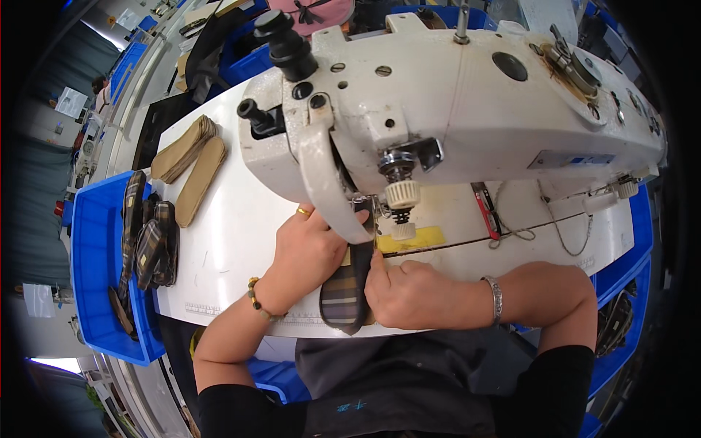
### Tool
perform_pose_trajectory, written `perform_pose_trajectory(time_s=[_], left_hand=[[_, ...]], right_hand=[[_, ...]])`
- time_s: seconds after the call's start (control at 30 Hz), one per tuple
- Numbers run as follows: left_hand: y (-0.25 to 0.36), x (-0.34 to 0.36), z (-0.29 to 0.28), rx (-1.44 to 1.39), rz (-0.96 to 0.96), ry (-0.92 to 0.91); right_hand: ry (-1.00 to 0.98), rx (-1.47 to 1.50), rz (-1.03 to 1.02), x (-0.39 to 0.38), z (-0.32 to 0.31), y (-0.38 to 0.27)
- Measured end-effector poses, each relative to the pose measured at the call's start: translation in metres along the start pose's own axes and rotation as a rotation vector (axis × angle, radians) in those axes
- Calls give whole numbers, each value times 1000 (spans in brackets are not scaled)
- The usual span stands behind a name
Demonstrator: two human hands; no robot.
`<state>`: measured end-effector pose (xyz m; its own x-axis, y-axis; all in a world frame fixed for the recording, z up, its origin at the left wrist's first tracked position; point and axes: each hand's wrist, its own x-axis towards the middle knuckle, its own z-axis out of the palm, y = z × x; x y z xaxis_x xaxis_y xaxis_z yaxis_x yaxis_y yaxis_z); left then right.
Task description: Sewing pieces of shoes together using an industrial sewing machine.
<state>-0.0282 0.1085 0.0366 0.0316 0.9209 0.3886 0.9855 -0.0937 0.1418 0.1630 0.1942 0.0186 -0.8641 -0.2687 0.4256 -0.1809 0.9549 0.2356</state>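
Observation:
A plaid slipper (340, 303) with a dark edge lies lengthwise under the head of a white sewing machine (467, 95). Its far end runs in beneath the needle area, where the machine's curved white arm partly covers it. My left hand (310, 244), a ring on one finger, is closed on the slipper's left side, fingertips close to the presser foot. On the opposite edge my right hand (405, 292) is closed, with thumb and index finger pinching the dark border just below the needle. The fingers' undersides are hidden.
Several tan insoles (191, 164) lie on the white table (219, 263) at the left. Beside it, a blue bin (98, 255) holds more plaid slippers (155, 244). Red-handled thread snips (485, 212) and a loose cord (518, 230) lie right of the needle. Another blue bin (629, 339) stands at right.

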Motion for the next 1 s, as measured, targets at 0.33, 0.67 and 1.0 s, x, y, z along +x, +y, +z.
perform_pose_trajectory(time_s=[0.33, 0.67, 1.0], left_hand=[[-3, 4, 5, 60, -38, -90], [12, -3, -50, -293, 109, -452], [28, -24, -32, -33, 134, -298]], right_hand=[[-10, 4, 53, 1, 9, 0], [-14, 90, 90, 0, 7, 3], [-60, 38, 55, 3, -7, 3]])
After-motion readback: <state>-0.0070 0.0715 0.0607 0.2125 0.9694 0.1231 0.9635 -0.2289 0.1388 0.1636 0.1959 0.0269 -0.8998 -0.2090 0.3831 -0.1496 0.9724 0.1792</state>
